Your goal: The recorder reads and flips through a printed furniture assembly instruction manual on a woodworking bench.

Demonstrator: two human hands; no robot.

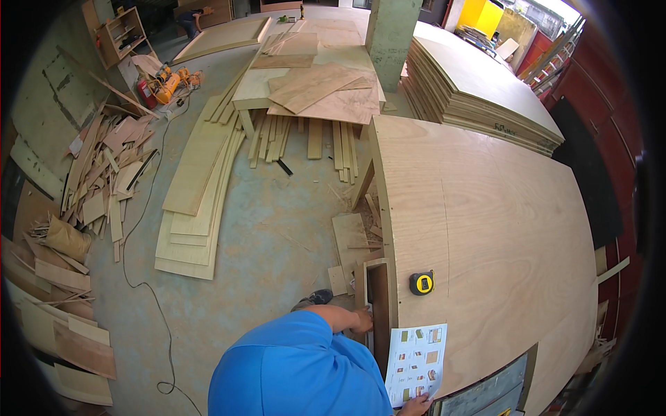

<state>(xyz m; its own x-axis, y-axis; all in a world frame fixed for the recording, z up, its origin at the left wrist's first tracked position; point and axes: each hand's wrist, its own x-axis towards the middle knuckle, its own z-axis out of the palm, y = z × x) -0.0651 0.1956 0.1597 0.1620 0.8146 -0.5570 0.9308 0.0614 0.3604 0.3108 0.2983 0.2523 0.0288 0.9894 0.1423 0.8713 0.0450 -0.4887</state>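
Observation:
My left hand (363, 320) reaches to the edge of a narrow, open wooden box (378, 295) at the left side of the plywood worktable (499, 208). Its fingers are partly hidden there, and I cannot make out whether they grip anything. At the lower edge, my right hand (416, 405) pinches the bottom of a white printed sheet (417, 357) with small coloured pictures. That sheet lies over the table's left edge. Just beyond it, a yellow and black tape measure (421, 283) rests on the tabletop, touched by neither hand.
A grey metal panel (485, 392) is set into the tabletop. Long boards (198, 173) lie stacked on the floor at left, near scrap wood (111, 166) and a trailing cable (149, 288). Farther off are a board-covered table (243, 97), stacked sheets (499, 69) and a pillar (392, 41).

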